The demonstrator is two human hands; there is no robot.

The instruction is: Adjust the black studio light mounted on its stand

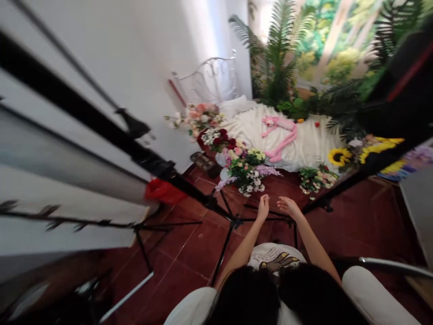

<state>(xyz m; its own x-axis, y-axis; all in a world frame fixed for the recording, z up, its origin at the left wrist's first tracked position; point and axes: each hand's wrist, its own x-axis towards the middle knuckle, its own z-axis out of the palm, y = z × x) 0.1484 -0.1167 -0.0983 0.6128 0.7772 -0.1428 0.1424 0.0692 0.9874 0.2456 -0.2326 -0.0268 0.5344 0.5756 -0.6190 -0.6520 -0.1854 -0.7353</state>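
My left hand (263, 207) is raised in front of my lap, edge-on, with its fingers pointing forward and nothing visible in it. A small gap away, my right hand (287, 205) faces it with fingers stretched out, also holding nothing I can see. Beyond my hands stand artificial flower bouquets (245, 169), with a smaller flower bunch (318, 178) to the right. A pink plush toy (279, 133) lies on a cream blanket (243, 124) spread over a bed.
Black stand poles (111, 131) slant past on the left, and another pole (355, 180) on the right. Tripod legs (223, 253) stand on the red tiled floor (189, 253). Sunflowers (339, 157), palm fronds (279, 49) and a white metal headboard (213, 79) surround the bed.
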